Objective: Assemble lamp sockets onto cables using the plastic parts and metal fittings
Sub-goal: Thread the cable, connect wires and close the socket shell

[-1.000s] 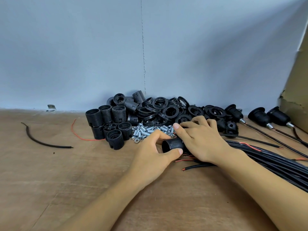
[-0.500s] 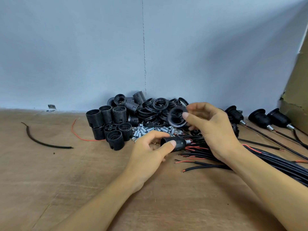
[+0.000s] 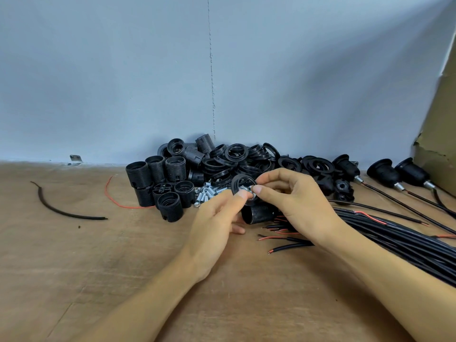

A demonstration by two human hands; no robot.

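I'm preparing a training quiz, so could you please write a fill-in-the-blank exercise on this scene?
The left hand and right hand together pinch a black ___.
The thin loose wire left of the upright sockets is ___.
The cable bundle lies to the ___ of both hands.
Missing: ring, red, right.

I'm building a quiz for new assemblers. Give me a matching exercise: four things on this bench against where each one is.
Things: 1 ring; 2 metal fittings; 3 cable bundle; 4 cable scrap.
Places: a far left, alone; b pinched between left hand and right hand; c along the right side; d heaped by the upright sockets.
Pairs: 1-b; 2-d; 3-c; 4-a.
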